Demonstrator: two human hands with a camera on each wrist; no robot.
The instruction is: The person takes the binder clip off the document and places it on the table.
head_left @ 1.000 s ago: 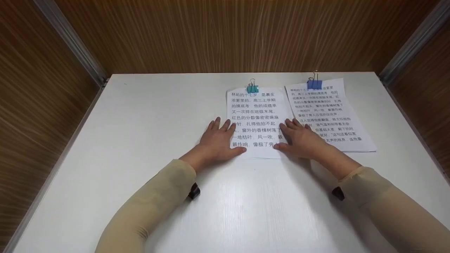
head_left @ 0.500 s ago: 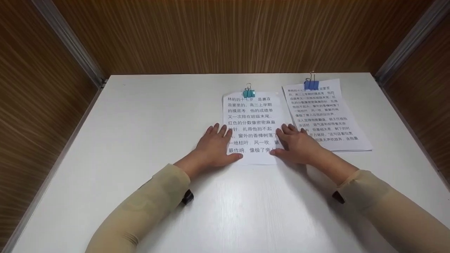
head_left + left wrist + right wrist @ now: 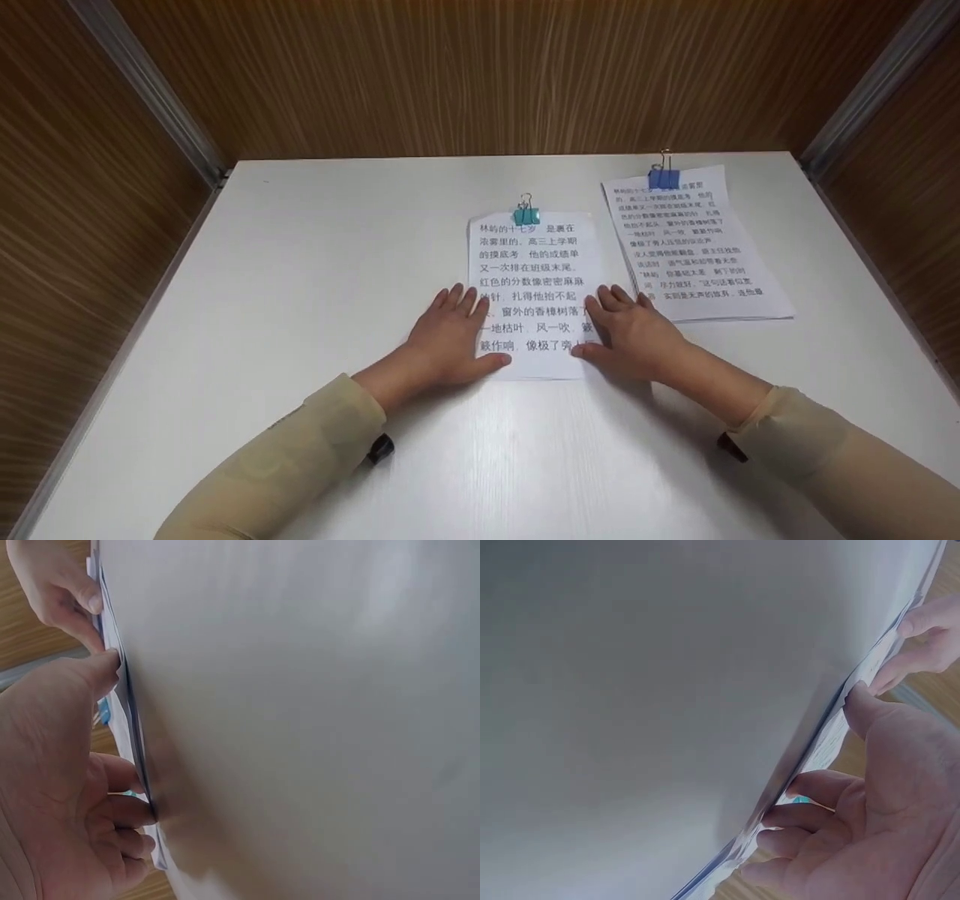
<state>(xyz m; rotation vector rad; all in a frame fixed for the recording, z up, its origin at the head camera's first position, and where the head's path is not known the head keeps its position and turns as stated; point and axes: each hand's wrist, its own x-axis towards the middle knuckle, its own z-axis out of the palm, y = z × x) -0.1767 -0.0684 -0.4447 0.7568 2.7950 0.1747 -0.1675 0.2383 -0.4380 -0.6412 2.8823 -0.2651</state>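
Note:
A stack of printed paper (image 3: pixel 529 289) lies flat on the white table, with a teal binder clip (image 3: pixel 527 216) on its far edge. My left hand (image 3: pixel 446 334) rests along the stack's left side, thumb on its lower left part. On the right side, my right hand (image 3: pixel 634 330) touches the sheets with spread fingers, its thumb over the lower right corner. The left wrist view shows the left fingers (image 3: pixel 124 810) and thumb against the paper's edge. Likewise, the right fingers (image 3: pixel 802 817) press the pages in the right wrist view.
A second printed stack (image 3: pixel 697 247) with a blue binder clip (image 3: pixel 664 178) lies to the right, slightly tilted, beyond my right hand. Wood-grain panels (image 3: pixel 480 75) stand behind the white table (image 3: pixel 300 247) and at both sides.
Both hands have slid the teal-clipped stack towards me and slightly left. A wider gap now separates it from the blue-clipped stack, which has stayed nearly in place.

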